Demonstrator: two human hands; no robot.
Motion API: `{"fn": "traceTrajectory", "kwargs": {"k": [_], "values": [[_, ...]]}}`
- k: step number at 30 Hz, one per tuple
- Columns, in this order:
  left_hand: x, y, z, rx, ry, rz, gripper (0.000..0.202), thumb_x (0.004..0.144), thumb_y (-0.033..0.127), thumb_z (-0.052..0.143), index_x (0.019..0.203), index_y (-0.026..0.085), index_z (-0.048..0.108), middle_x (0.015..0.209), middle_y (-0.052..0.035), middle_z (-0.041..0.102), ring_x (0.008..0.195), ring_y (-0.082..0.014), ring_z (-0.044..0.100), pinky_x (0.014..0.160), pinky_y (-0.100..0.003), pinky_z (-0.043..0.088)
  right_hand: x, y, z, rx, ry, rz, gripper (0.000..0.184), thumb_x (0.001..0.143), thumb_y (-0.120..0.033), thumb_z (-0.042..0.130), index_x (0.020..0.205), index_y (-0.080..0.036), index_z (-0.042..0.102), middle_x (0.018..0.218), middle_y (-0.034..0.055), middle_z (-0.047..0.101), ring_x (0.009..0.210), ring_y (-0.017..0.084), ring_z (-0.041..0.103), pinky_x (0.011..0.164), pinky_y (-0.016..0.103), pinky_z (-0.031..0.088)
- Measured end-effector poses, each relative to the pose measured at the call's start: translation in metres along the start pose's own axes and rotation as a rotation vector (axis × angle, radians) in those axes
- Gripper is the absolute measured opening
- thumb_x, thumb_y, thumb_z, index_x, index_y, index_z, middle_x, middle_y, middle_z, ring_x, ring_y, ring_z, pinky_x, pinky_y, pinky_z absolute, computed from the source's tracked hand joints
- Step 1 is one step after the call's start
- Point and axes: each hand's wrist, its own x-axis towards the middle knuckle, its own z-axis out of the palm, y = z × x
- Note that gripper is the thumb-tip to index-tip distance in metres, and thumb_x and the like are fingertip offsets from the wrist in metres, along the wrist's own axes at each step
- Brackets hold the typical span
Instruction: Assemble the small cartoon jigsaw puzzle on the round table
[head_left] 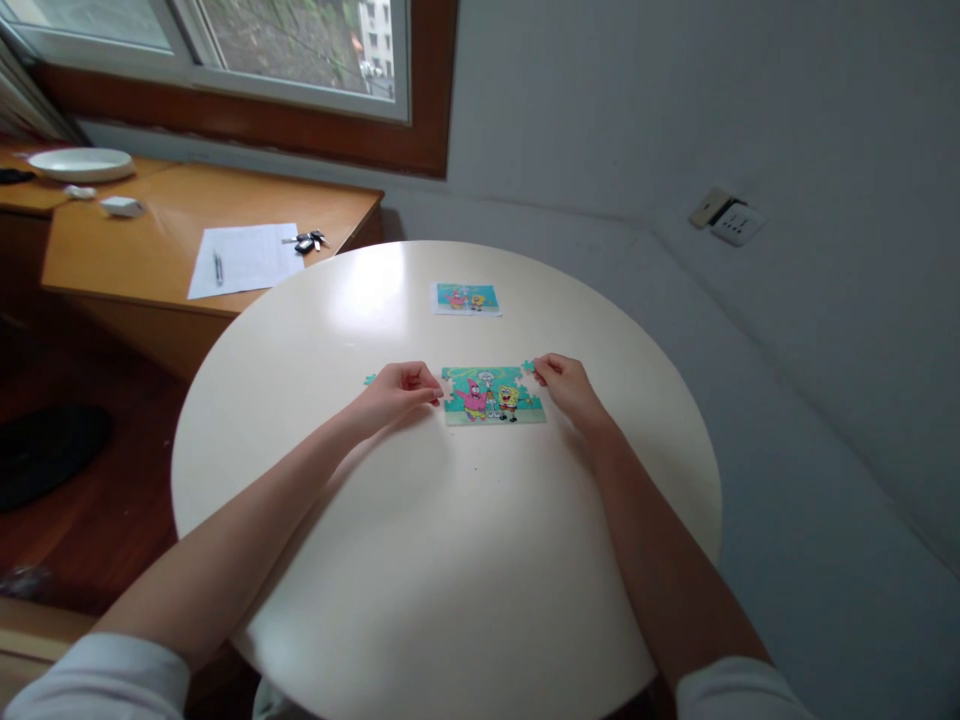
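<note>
A small cartoon jigsaw puzzle [491, 400] lies on the round white table [450, 560], mostly joined, with gaps at its left edge and upper right corner. Between the thumb and fingers of my right hand [566, 385] is a teal puzzle piece [528, 366], held at that upper right corner. My left hand [405, 388] is closed, its fingertips at the puzzle's left edge; whatever they may pinch is hidden. Just behind my left wrist a loose teal piece [370, 379] shows on the table.
Farther back on the table lies a picture card [468, 299] with the same cartoon. A wooden desk [247, 200] adjoins at the left, bearing a paper sheet [251, 258], a pen [218, 268], keys [308, 241], a small white box [122, 207] and a white plate [81, 164].
</note>
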Motion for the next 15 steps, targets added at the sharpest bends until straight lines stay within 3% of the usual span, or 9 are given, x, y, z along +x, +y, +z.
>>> {"fn": "traceTrajectory", "kwargs": {"k": [5,15], "values": [[0.0003,0.0007,-0.0007,0.005,0.014,0.013,0.024,0.06,0.031,0.076,0.062,0.015,0.059,0.062,-0.0011,0.062,0.064,-0.0131,0.059,0.066,-0.029,0.046,-0.0046,-0.0054,-0.002,-0.041,-0.118,-0.013,0.032,0.067,-0.048,0.055,0.057,-0.018,0.056,0.056,-0.0017,0.052,0.058,0.013,0.046,0.06,0.027,0.036],[0.0003,-0.0019,-0.0016,-0.003,0.028,0.009,0.029,0.058,0.035,0.078,0.062,0.015,0.058,0.062,-0.0002,0.061,0.063,-0.0127,0.058,0.065,-0.028,0.045,-0.0073,-0.01,-0.0048,-0.072,-0.153,-0.029,0.04,0.063,-0.056,0.059,0.052,-0.018,0.052,0.051,-0.0018,0.049,0.056,0.012,0.042,0.056,0.026,0.033]]}}
